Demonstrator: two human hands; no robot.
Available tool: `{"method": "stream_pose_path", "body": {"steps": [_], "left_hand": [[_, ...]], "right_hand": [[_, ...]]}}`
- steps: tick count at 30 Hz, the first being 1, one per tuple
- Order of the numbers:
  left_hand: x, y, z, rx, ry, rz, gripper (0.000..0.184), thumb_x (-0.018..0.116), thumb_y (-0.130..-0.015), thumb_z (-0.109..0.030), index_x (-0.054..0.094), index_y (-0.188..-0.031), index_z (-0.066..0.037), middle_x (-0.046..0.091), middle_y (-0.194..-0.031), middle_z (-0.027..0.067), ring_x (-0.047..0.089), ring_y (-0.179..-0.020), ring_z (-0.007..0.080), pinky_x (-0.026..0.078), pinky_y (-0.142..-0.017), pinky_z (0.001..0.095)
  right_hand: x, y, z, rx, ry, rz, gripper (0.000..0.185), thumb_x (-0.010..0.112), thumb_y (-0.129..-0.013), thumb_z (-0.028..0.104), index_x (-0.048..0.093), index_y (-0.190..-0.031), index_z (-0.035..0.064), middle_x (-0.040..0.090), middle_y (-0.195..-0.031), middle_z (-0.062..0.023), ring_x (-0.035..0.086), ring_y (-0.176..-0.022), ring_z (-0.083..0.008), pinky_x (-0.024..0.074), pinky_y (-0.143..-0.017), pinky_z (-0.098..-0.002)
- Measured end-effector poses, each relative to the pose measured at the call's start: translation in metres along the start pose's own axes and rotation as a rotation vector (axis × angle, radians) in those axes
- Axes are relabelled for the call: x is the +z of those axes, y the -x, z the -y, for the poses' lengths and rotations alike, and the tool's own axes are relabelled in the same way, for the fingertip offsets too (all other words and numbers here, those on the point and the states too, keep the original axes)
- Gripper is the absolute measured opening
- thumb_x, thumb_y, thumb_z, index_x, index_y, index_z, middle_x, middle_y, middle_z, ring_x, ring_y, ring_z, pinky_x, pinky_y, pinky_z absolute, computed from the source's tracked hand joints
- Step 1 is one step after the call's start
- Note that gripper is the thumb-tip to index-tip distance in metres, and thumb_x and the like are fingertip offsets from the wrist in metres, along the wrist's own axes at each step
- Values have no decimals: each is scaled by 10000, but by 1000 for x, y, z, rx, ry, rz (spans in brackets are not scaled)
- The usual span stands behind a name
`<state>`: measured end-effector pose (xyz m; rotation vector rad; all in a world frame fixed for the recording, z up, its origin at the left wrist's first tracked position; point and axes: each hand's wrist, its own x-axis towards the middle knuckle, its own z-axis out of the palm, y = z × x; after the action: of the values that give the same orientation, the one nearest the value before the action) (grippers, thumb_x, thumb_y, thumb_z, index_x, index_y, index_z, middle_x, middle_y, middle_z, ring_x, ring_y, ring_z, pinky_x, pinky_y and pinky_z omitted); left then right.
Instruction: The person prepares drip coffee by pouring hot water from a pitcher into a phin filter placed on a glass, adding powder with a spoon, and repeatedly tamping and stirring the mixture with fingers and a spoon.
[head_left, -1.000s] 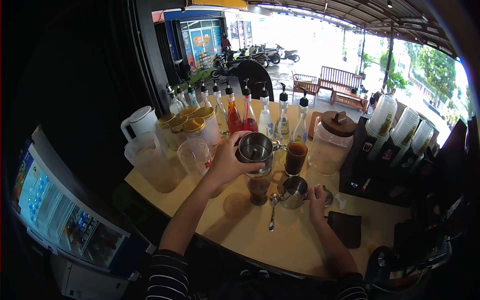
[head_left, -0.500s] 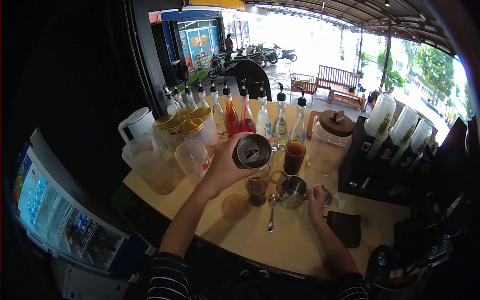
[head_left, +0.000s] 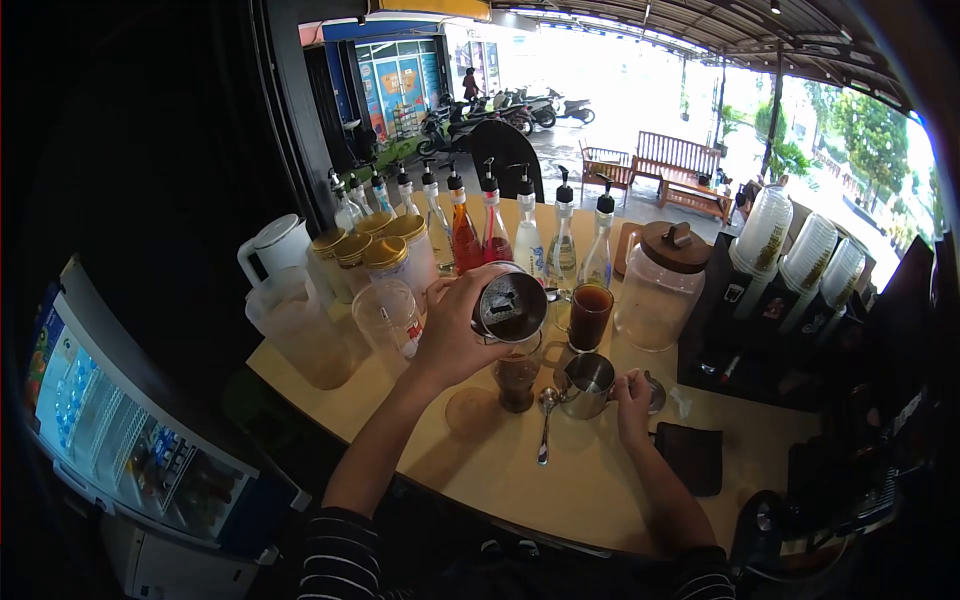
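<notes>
Head view gave me the left hand (head_left: 458,322) with its fingers curled round the side of a metal cup (head_left: 528,320), over a tall glass (head_left: 516,388) of brown drink; from my end I could not tell whether the two touched. I judged that gripping from the side left the mouth uncovered. It faced up toward the camera, the cup's long axis near upright, slightly tipped. The right hand (head_left: 632,396) had its fingers closed on the handle of a steel pitcher (head_left: 584,402), probably steadying it; the pitcher stood mouth-up on the table (head_left: 590,490). Just left of it lay a spoon (head_left: 546,428), bowl away, handle toward the near edge, likely for easy reach. Beyond stood a mug (head_left: 590,318) of dark drink.
</notes>
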<state>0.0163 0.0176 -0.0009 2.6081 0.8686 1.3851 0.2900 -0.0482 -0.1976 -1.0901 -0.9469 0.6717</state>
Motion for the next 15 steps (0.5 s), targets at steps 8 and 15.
{"method": "stream_pose_path", "body": {"steps": [8, 15], "left_hand": [[15, -1, 12, -143, 145, -43, 733, 858, -572, -296, 530, -1191, -80, 651, -1062, 106, 629, -1001, 254, 405, -943, 389], [8, -6, 12, -259, 279, -13, 737, 887, -581, -244, 548, -1185, 6, 648, -1090, 129, 621, -1056, 217, 474, -957, 351]], "right_hand": [[-2, -1, -9, -11, 23, -11, 206, 512, -981, 181, 431, -820, 82, 526, -756, 4, 512, -671, -53, 480, -611, -229], [-2, 0, -6, -8, -3, -13, 199, 524, -975, 172, 438, -817, 85, 530, -753, 5, 514, -664, -51, 476, -602, -226]]}}
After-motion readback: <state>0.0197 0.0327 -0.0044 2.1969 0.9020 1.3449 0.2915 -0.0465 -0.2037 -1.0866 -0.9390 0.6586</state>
